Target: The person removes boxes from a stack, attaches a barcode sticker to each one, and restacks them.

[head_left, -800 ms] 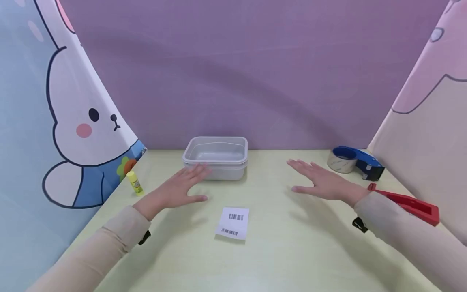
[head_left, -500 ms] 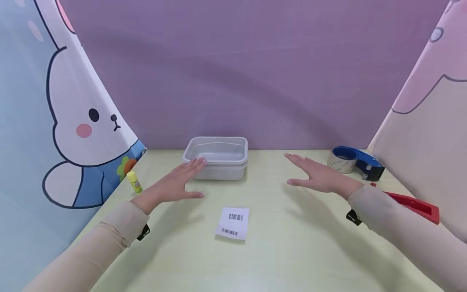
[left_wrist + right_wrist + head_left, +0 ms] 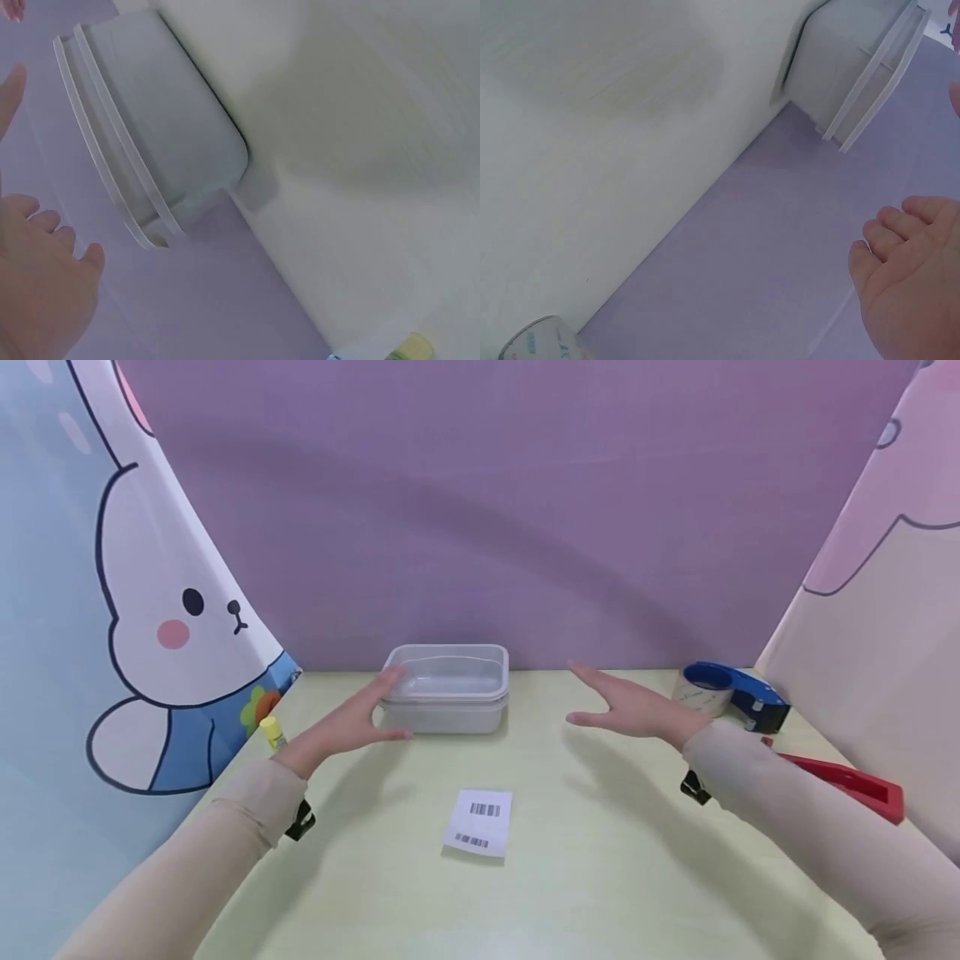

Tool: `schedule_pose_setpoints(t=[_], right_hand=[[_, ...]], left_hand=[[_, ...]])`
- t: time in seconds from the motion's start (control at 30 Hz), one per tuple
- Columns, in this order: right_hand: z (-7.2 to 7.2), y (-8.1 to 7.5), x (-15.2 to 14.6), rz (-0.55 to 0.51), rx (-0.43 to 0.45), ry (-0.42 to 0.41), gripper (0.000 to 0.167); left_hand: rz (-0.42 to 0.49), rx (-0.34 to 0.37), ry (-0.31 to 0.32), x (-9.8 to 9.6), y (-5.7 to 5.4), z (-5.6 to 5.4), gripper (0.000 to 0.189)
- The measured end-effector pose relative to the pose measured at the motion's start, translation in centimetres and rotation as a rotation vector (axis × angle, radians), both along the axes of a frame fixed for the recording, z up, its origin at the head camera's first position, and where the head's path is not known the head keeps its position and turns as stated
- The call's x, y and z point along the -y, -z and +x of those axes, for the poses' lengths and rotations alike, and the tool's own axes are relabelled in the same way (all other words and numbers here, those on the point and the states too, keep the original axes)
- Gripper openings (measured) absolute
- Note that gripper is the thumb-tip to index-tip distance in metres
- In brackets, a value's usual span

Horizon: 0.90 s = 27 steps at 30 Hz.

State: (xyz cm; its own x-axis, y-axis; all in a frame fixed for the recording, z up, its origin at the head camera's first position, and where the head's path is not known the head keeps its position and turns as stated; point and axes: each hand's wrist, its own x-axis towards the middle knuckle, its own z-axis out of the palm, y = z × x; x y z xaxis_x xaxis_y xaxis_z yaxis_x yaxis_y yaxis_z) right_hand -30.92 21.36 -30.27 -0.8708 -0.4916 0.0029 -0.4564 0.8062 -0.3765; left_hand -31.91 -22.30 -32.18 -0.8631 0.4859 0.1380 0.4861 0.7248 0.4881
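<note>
In the head view a clear plastic container (image 3: 450,718), apparently two nested with doubled rims, stands at the back of the table. My left hand (image 3: 343,725) is held in the air at its left, fingertips overlapping its rim in the picture; the left wrist view shows the container (image 3: 161,112) apart from the hand (image 3: 45,277). To the container's right, with a gap, hovers my right hand (image 3: 637,706), thumb and fingers spread. The right wrist view has this hand (image 3: 915,270) holding nothing. A white paper slip (image 3: 478,823) with two barcodes lies nearer the front, between the arms.
A yellow glue stick (image 3: 273,732) stands at the left edge, partly behind the left wrist. At the back right sits a blue tape dispenser (image 3: 757,697) with a clear tape roll (image 3: 701,695). A red tool (image 3: 847,785) lies partly behind the right forearm. A purple wall closes the back.
The right hand has moved left and slightly up, towards the container. My left hand has risen a little and its fingers have turned inward. The container and paper slip stay in place.
</note>
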Motion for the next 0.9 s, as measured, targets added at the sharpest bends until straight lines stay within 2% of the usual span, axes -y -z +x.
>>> schedule_pose_setpoints(t=[0.17, 0.3, 0.47, 0.53, 0.73, 0.9], right_hand=[[-0.6, -0.2, 1.3, -0.023, 0.005, 0.011, 0.098], [-1.4, -0.3, 2.6, -0.042, 0.003, 0.038, 0.099], [-2.7, 0.0, 4.3, -0.095, -0.02, 0.031, 0.094], [-3.2, 0.1, 5.0, -0.125, -0.021, 0.028, 0.092], [-5.1, 0.8, 7.3, -0.231, 0.005, 0.085, 0.089], [-6.4, 1.4, 9.0, -0.355, 0.059, 0.123, 0.086]], left_hand=[[0.031, -0.012, -0.031, 0.2, 0.0, -1.2, 0.111], [0.072, 0.029, -0.083, 0.4, 0.3, -2.1, 0.113], [0.107, 0.054, -0.137, 0.9, 0.9, -3.1, 0.114], [0.122, 0.052, -0.146, 1.0, 1.2, -3.6, 0.114], [0.167, 0.057, -0.163, 1.5, 1.6, -5.0, 0.117], [0.205, 0.13, -0.203, 1.9, 1.7, -5.7, 0.123]])
